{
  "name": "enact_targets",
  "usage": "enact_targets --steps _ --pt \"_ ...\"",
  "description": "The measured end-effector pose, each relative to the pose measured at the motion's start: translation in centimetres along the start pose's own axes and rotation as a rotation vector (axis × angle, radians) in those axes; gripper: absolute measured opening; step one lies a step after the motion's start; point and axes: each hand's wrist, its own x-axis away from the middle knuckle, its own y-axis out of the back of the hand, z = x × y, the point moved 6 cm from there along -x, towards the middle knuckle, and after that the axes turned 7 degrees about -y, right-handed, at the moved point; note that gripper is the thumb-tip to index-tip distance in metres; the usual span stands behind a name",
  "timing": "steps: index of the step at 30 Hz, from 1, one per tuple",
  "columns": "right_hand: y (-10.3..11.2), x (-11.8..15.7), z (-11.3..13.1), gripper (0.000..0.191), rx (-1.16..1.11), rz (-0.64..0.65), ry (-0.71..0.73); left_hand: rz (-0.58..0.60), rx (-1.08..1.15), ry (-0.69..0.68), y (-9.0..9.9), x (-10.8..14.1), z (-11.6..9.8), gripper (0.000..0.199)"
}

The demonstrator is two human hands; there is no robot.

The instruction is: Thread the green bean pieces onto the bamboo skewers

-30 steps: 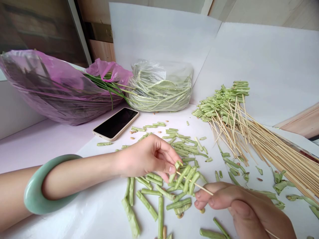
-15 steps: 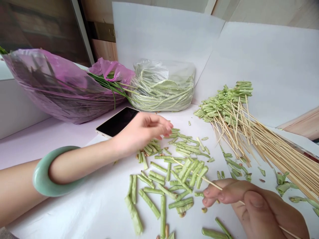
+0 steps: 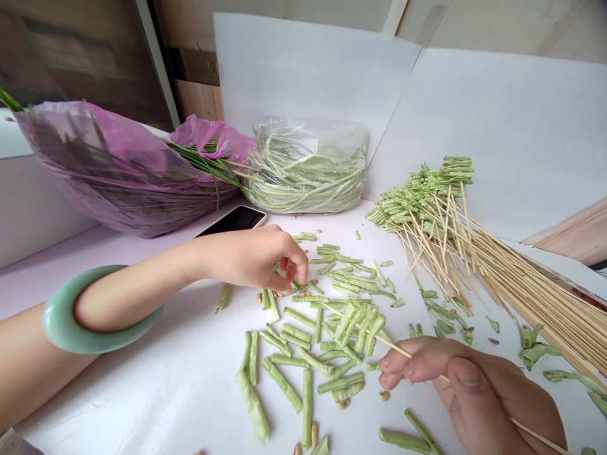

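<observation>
My right hand [image 3: 478,388] is closed around a thin bamboo skewer [image 3: 396,346], thumb on top. Several short green bean pieces [image 3: 360,325] are threaded side by side near the skewer's far end, above loose cut bean pieces [image 3: 284,382] on the white sheet. My left hand [image 3: 265,259], with a pale green bangle [image 3: 61,319] on its forearm, hovers low over the cut pieces further back. Its fingers are curled in and the tips bent down; whatever they hold, if anything, is hidden.
Bean-loaded skewers [image 3: 422,196] lie piled at the right, beside many long bare sticks [image 3: 535,284]. A clear bag of long beans [image 3: 308,170], a purple bag of greens [image 3: 123,170] and a phone [image 3: 237,219] are at the back. Bean scraps [image 3: 533,347] lie at right.
My left hand has come slightly left and down, and its fingers have curled further. The right hand still holds the loaded skewer much as before; the view has shifted slightly.
</observation>
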Motion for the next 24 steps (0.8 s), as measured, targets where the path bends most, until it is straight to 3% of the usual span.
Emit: enact_targets --steps 5,16,18,21,24 --pt "-0.3 -0.1 -0.6 0.030 -0.032 0.021 -0.024 0.086 -0.161 0.004 -0.6 0.3 1.0 0.026" --pt "-0.4 0.0 -1.2 0.031 -0.031 0.047 -0.020 0.072 -0.287 0.022 -0.6 0.0 1.3 0.014" --pt "-0.4 0.0 -1.1 0.031 -0.028 0.031 -0.020 0.017 -0.276 -0.010 -0.2 -0.2 0.8 0.014" --pt "-0.2 -0.1 -0.7 0.030 -0.012 0.015 -0.005 -0.161 -0.158 -0.073 0.7 -0.3 -0.3 0.012" --pt "0.1 0.0 -0.4 0.028 0.028 -0.013 0.009 -0.335 0.180 -0.099 0.8 -0.4 -0.7 0.008"
